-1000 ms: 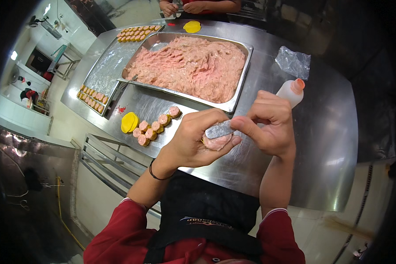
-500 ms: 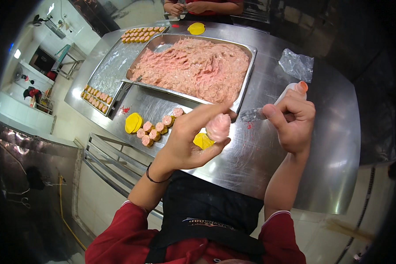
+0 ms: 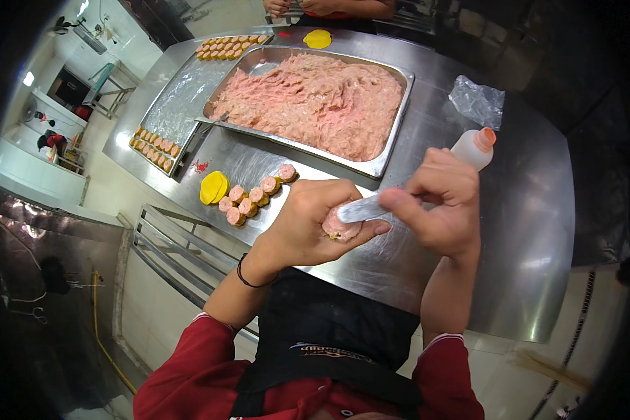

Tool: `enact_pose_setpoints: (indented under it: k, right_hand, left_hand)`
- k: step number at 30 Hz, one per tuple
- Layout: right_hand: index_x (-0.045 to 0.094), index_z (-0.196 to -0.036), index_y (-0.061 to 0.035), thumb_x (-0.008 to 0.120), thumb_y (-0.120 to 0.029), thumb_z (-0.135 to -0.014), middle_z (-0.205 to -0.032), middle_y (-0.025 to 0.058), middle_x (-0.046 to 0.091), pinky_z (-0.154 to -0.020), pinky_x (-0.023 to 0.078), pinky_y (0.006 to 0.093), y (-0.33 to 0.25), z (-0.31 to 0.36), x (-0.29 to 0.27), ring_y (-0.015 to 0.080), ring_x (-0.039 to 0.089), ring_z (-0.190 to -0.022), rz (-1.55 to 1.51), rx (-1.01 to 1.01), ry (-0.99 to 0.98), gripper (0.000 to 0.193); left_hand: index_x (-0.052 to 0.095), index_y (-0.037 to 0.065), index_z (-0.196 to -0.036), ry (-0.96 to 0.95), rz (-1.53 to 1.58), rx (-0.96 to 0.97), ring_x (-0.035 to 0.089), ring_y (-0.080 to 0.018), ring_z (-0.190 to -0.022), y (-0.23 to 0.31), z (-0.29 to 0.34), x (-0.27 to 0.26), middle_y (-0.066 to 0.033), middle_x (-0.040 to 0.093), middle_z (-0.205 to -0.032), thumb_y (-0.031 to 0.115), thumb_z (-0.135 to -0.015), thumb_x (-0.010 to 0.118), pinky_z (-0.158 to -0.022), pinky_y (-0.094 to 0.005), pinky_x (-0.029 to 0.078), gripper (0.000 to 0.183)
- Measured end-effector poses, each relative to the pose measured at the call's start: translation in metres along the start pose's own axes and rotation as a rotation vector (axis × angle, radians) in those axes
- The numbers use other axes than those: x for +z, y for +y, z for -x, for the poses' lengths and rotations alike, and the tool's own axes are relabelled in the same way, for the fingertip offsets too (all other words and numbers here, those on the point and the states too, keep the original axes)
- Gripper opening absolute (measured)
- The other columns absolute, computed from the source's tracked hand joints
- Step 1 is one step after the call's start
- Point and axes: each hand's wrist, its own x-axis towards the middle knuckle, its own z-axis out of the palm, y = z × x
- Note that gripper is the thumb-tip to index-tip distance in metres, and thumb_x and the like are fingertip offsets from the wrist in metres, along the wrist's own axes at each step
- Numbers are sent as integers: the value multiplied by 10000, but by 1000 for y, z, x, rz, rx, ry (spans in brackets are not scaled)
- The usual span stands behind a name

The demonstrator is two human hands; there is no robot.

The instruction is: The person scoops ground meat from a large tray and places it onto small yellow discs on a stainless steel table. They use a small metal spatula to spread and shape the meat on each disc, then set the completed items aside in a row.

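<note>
My left hand (image 3: 302,218) is curled around an open-topped dumpling (image 3: 334,228) filled with pink minced meat. In my right hand (image 3: 442,199) is a spreading spatula (image 3: 364,208), its blade lying on the meat at the dumpling's top. Just left of my left hand, several filled dumplings (image 3: 249,206) in yellow wrappers stand on the steel table (image 3: 511,210). A stack of round yellow wrappers (image 3: 214,187) lies beside them. Beyond both hands is a deep metal tray (image 3: 379,166) holding a large mass of pink minced meat (image 3: 322,105).
A white bottle with an orange cap (image 3: 473,148) stands just past my right hand, and a crumpled clear bag (image 3: 476,102) lies behind it. At the left, a flat tray (image 3: 178,105) carries rows of dumplings. More yellow wrappers (image 3: 318,39) lie near another person's hands (image 3: 297,7).
My right hand has moved left, bringing the spatula blade from over the table onto the dumpling's meat. My left hand has closed more around the dumpling, covering the wrappers that showed behind it.
</note>
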Motion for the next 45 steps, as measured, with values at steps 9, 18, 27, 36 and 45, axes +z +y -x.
enact_pose_setpoints:
  k: [9, 18, 27, 36, 45]
  right_hand:
    - [637, -572, -65, 921, -220, -770, -528, 14, 502, -510, 279, 322, 9, -3, -22, 125, 427, -534, 61, 86, 179, 380]
    - [594, -563, -80, 942, -245, -752, -529, 23, 516, -564, 334, 345, 6, -3, -17, 179, 467, -538, 124, 0, 56, 429]
    - [598, -572, -68, 959, -211, -731, -541, 23, 519, -506, 314, 340, 3, -3, -8, 170, 457, -534, 165, 47, 136, 419]
    - [593, -575, -64, 968, -237, -725, -546, 7, 515, -537, 317, 333, 7, -1, -8, 155, 462, -556, 58, 29, 85, 440]
    - [588, -569, -84, 987, -278, -691, -541, 13, 542, -566, 325, 347, 2, -6, -6, 172, 463, -560, 153, -103, 88, 460]
  left_hand:
    - [684, 7, -956, -12, 171, 76, 736, -213, -745, -5, -7, -8, -71, 745, -843, 108, -767, 882, -682, -311, 534, 292]
    - [669, 21, -864, -135, 42, 41, 661, -250, -597, 0, -14, -10, -91, 661, -695, 202, -797, 933, -566, -326, 465, 328]
    - [691, 9, -959, 1, 42, -16, 717, -276, -688, -1, -10, -8, -104, 710, -786, 244, -852, 890, -650, -335, 539, 326]
    - [686, 16, -945, 45, 169, -7, 690, -207, -668, -7, -7, -6, -87, 705, -782, 162, -832, 909, -632, -303, 514, 290]
    - [677, 31, -845, -12, 105, -48, 651, -227, -601, -5, -7, -7, -108, 657, -712, 202, -837, 909, -564, -335, 465, 288]
